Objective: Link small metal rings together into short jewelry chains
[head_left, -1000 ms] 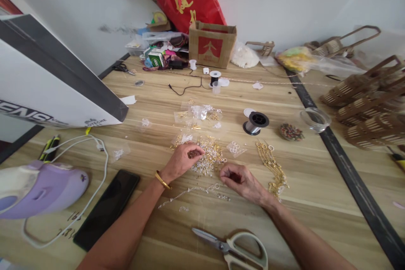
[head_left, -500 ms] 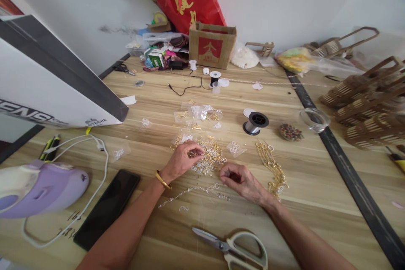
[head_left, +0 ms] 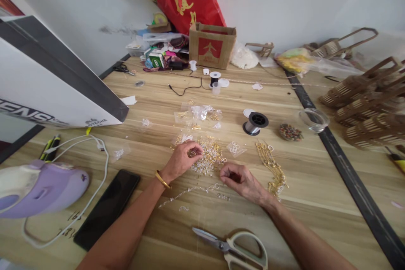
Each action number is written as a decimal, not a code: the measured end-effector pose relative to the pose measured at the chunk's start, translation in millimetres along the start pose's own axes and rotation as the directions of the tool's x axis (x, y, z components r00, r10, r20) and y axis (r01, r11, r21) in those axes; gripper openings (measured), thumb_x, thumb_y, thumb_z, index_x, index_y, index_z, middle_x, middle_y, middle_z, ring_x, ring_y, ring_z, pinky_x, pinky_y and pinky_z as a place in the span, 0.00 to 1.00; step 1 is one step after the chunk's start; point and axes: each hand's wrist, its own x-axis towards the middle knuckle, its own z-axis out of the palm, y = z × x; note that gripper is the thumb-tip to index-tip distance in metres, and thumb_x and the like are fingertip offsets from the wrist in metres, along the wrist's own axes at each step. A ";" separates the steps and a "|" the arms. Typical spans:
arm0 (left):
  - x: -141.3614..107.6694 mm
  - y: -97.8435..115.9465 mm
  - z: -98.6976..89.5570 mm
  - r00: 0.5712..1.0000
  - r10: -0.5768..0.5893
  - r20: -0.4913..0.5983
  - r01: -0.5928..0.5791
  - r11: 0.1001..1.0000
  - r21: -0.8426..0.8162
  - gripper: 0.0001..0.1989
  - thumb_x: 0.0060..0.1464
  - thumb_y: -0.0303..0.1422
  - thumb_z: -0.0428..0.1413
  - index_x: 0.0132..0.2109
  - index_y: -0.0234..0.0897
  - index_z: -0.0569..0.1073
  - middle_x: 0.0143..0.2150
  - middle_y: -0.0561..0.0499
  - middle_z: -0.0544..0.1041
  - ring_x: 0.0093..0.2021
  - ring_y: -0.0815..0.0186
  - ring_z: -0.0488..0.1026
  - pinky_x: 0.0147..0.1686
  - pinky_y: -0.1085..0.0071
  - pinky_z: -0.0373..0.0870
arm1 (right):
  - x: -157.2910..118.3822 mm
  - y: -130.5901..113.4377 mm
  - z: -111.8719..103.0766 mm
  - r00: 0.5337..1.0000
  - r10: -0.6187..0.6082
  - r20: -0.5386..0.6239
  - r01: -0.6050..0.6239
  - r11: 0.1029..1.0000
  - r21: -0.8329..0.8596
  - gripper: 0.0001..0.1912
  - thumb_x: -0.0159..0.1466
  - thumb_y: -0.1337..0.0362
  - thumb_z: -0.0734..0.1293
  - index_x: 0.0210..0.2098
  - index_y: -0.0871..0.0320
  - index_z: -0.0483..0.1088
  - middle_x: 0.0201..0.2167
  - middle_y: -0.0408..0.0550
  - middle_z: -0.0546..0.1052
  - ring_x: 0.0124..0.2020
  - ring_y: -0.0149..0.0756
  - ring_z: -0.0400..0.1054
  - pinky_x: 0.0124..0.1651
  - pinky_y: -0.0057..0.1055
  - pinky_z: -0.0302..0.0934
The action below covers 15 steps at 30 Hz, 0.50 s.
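My left hand (head_left: 183,158), with a gold bangle (head_left: 163,180) at the wrist, rests at the left edge of a heap of small gold and silver jewellery findings (head_left: 210,154). Its thumb and forefinger come together over the heap; whatever they pinch is too small to make out. Just right of the heap, my right hand (head_left: 240,179) is curled with its fingertips together, and its inside is hidden. Between the wrists lies a silver chain bracelet (head_left: 190,190) with a ring and charms. Gold chains (head_left: 272,168) lie to the right of my right hand.
Scissors (head_left: 228,247) lie at the front, a black phone (head_left: 107,209) at the left. Beyond the heap are small plastic bags (head_left: 199,113), a wire spool (head_left: 255,123) and a dish of beads (head_left: 290,132). A large box (head_left: 63,80) stands left; woven baskets (head_left: 373,105) stand right.
The fingers of my left hand have shifted very slightly over the heap. My right hand and the things on the table look the same.
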 end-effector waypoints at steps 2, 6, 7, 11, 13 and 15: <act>-0.1 -1.0 0.3 1.000 0.026 -0.001 -0.026 0.999 0.022 0.05 0.46 0.22 0.61 0.30 0.34 0.72 0.30 0.51 0.76 0.32 0.67 0.72 0.36 0.71 0.68 | -0.1 -0.2 -0.1 1.000 0.001 -0.001 -0.001 1.000 -0.003 0.08 0.62 0.63 0.63 0.29 0.60 0.66 0.22 0.41 0.64 0.23 0.27 0.55 0.24 0.23 0.48; 0.2 -2.6 0.3 0.996 0.084 0.005 -0.084 0.995 0.046 0.05 0.48 0.22 0.60 0.29 0.34 0.72 0.29 0.51 0.76 0.32 0.67 0.71 0.39 0.69 0.67 | -0.1 0.0 -0.7 1.000 -0.001 0.008 0.001 1.000 -0.005 0.08 0.62 0.63 0.63 0.29 0.60 0.66 0.22 0.40 0.64 0.23 0.26 0.54 0.24 0.24 0.48; 0.4 -2.6 0.1 0.996 0.090 0.006 -0.091 0.995 0.052 0.05 0.48 0.22 0.59 0.29 0.34 0.72 0.29 0.51 0.76 0.32 0.67 0.71 0.39 0.68 0.67 | 0.0 0.0 -0.8 1.000 -0.002 0.008 0.002 1.000 -0.003 0.08 0.62 0.63 0.63 0.29 0.60 0.66 0.22 0.40 0.64 0.23 0.26 0.54 0.24 0.24 0.48; 1.1 -1.3 -0.8 0.996 0.085 0.003 -0.085 0.993 0.085 0.04 0.49 0.23 0.59 0.29 0.34 0.72 0.29 0.51 0.75 0.32 0.66 0.70 0.38 0.68 0.66 | 0.1 -0.7 -0.6 1.000 -0.007 0.005 0.007 1.000 0.004 0.08 0.62 0.63 0.63 0.29 0.61 0.66 0.22 0.41 0.64 0.23 0.26 0.55 0.25 0.23 0.48; 1.3 -0.4 -1.1 0.996 0.086 0.001 -0.085 0.991 0.100 0.03 0.50 0.24 0.58 0.29 0.34 0.72 0.29 0.50 0.75 0.32 0.66 0.70 0.38 0.68 0.66 | 0.3 -1.5 -0.4 1.000 -0.008 0.003 0.008 1.000 0.002 0.08 0.62 0.64 0.63 0.29 0.61 0.66 0.22 0.41 0.64 0.23 0.26 0.55 0.25 0.23 0.48; 1.3 0.1 -1.0 0.995 0.096 -0.005 -0.095 0.989 0.111 0.03 0.50 0.24 0.58 0.29 0.34 0.72 0.29 0.50 0.75 0.33 0.65 0.70 0.39 0.67 0.66 | 0.4 -2.0 -0.2 1.000 -0.009 0.002 0.009 1.000 0.002 0.08 0.62 0.64 0.63 0.29 0.61 0.66 0.22 0.41 0.65 0.23 0.26 0.55 0.24 0.23 0.48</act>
